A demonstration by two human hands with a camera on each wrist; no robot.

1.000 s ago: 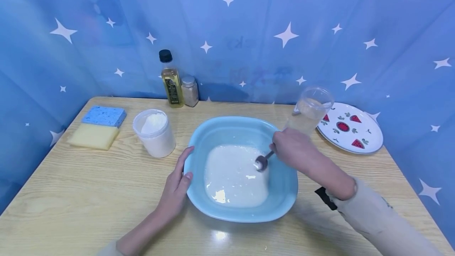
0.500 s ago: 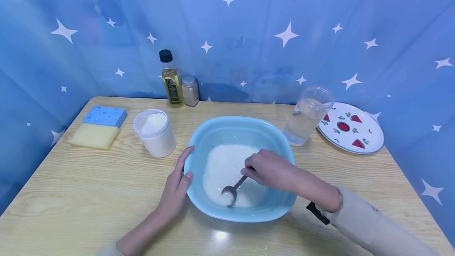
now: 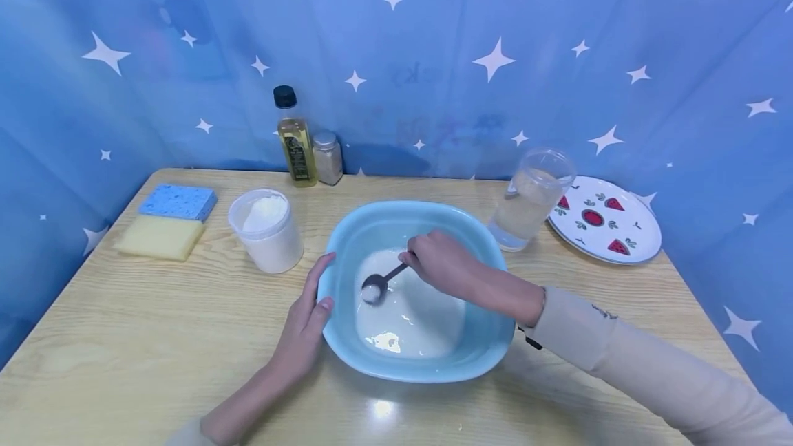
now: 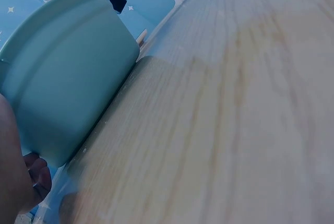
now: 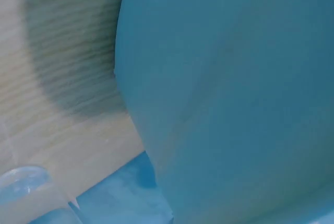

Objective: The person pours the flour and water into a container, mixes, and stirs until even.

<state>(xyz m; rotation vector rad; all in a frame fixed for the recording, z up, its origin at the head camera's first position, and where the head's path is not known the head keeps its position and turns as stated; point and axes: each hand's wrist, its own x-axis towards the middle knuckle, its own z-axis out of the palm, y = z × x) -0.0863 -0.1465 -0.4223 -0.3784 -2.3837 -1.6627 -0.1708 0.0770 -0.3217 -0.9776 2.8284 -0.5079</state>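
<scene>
A light blue plastic basin [image 3: 480,346] holds a white, milky liquid [image 3: 424,325]. My left hand [image 3: 303,322] grips the basin's left side, thumb and fingertips at the rim. In the left wrist view, curled fingers [image 4: 39,177] show against the lower wall of the basin [image 4: 70,72]. Over the liquid, my right hand [image 3: 442,263] pinches the handle of a dark spoon [image 3: 375,288]; its bowl sits toward the basin's left side with white mixture in it. The basin's outer wall [image 5: 224,88] fills most of the right wrist view, where the right hand is hidden.
A tub of white powder [image 3: 268,232] stands left of the basin, near a blue sponge [image 3: 177,202] and a yellow sponge [image 3: 160,238]. Behind are an oil bottle [image 3: 296,146] and a small jar [image 3: 327,158]. A clear pitcher of water [image 3: 526,202] and patterned plate [image 3: 638,232] stand right.
My right hand has swept the spoon from the basin's right side through the near part to the left side of the liquid. My left hand keeps its hold on the basin.
</scene>
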